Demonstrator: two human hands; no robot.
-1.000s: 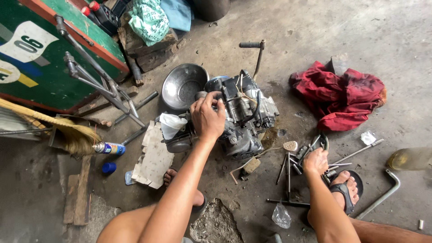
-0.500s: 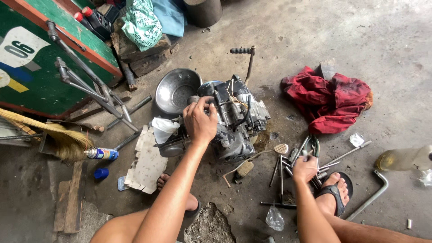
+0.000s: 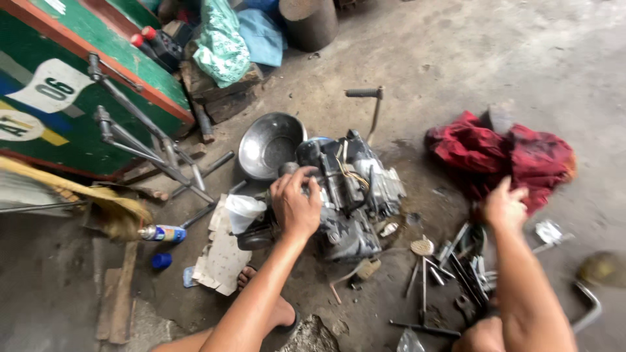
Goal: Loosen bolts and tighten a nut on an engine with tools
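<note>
Head view | left hand (image 3: pixel 297 207) clasped over engine (image 3: pixel 345 195) top, gripping it | right hand (image 3: pixel 503 205) right of engine, fingers loosely spread, empty, touching red cloth (image 3: pixel 502 156)

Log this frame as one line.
left hand: gripping engine | right hand: open, reaching toward red rag | tools: scattered on floor

This is a rough repair workshop with work done on the ground. The left hand (image 3: pixel 297 207) grips a greasy engine (image 3: pixel 352 195) sitting on the stained concrete floor (image 3: pixel 495 58). Just behind the grip lies a steel bowl (image 3: pixel 268 145); to its right, tools (image 3: pixel 456 267) are scattered near a red rag (image 3: pixel 502 156). Left of it lie a spray can (image 3: pixel 163 233), cardboard (image 3: pixel 222 257) and a painted green panel (image 3: pixel 72 98).
</note>
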